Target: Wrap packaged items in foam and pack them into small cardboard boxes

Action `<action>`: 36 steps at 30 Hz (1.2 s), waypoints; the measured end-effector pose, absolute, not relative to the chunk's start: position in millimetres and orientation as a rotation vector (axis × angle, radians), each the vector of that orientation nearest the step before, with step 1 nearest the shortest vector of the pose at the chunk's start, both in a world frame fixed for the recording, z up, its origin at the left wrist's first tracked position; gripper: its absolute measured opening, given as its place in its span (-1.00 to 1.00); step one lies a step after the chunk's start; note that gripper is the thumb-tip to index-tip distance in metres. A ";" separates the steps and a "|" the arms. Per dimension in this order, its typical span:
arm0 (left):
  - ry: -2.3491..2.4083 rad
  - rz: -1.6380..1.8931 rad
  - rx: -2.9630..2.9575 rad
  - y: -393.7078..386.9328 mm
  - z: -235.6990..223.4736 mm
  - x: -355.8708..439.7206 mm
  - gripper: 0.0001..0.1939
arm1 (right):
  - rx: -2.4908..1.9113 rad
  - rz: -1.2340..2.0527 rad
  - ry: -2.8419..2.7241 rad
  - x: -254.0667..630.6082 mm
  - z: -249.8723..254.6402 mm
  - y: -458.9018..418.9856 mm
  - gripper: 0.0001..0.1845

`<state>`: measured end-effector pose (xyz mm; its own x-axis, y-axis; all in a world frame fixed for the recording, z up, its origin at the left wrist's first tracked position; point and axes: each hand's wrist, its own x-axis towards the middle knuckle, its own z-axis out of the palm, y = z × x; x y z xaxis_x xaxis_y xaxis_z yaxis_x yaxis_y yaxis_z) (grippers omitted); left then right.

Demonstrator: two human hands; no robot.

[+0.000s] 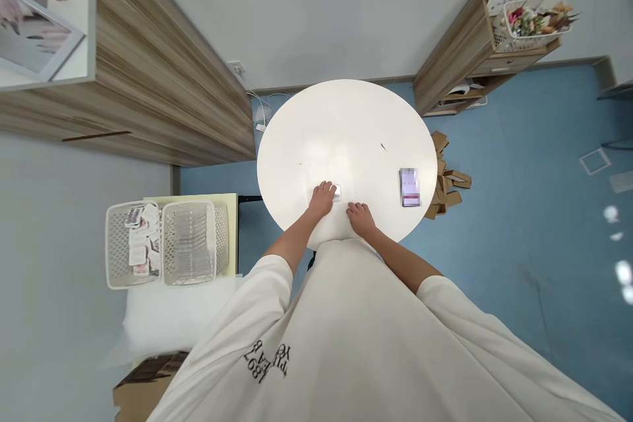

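A small white flat case or card (337,193) with dark marks lies on the round white table (346,119), near its front. My left hand (322,199) covers the left part of it, fingers bent over it and closed on that side. To the right, my right hand (361,218) rests on the tabletop, apart from the white piece. Its fingers are loosely bent and a little apart, and I see nothing in them. A phone-like item (410,187) with a blurred screen lies at the table's right.
Left of the table, white baskets (211,244) stand side by side, one with small printed packs (138,256), another with clear plastic pieces (190,244). Cardboard boxes (448,184) lie on the floor at right. Wooden cabinets (198,72) flank the back wall.
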<state>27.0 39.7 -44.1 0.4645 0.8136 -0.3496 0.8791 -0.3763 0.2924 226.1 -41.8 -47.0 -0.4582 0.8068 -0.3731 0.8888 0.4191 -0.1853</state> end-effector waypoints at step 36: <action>1.124 -0.079 2.369 13.5 30.5 -1.4 -0.65 | 1.730 -0.762 2.248 208.9 -22.8 68.9 -0.86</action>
<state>-1.4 13.5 30.5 0.6553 0.7080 -0.2633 0.7380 -0.5257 0.4231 208.9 68.9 -22.8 -0.2924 0.8397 -0.4576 0.9449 0.1800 -0.2735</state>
